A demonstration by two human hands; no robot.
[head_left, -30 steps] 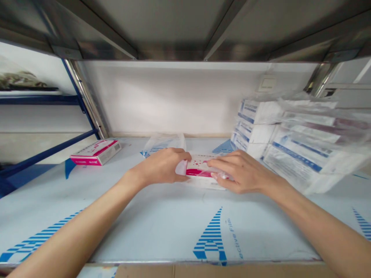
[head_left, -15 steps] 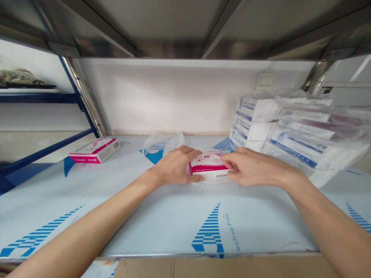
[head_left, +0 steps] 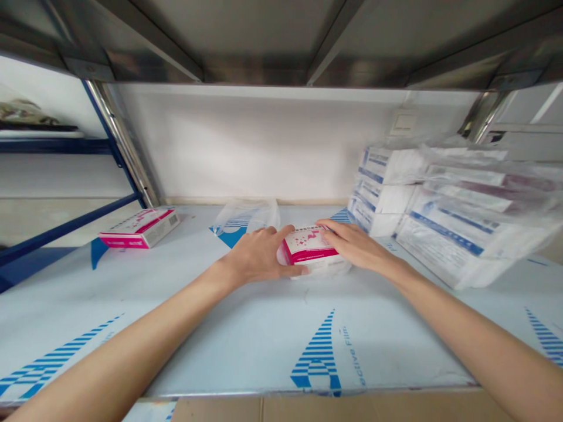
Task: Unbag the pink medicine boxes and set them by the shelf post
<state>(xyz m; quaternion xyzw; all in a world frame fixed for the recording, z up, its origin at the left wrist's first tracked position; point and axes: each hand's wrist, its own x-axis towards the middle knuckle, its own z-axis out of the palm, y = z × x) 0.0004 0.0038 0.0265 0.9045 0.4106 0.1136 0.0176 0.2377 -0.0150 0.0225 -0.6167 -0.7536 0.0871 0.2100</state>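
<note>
A small white and magenta carton [head_left: 308,244] lies on the film-covered shelf in front of me, with clear plastic [head_left: 336,268] around its lower front and right side. My left hand [head_left: 260,253] grips the carton's left end, thumb along the front and fingers at the back. Over its right end rests my right hand [head_left: 357,243], fingers bent at the far top edge; the palm hides that end, and I cannot tell whether plastic is also pinched there. A similar magenta and white carton [head_left: 141,227] lies apart at the far left.
Plastic-wrapped stacks of white and blue boxes [head_left: 448,228] stand at the right. A crumpled clear bag [head_left: 257,214] lies near the back wall. Overhead is a metal shelf [head_left: 264,44]; a metal post [head_left: 123,143] rises at the left, and a wall switch [head_left: 403,122] is behind.
My right hand has shifted left and slightly back, from the carton's right side onto its top right end. The carton has turned slightly. My left hand stays at its left end.
</note>
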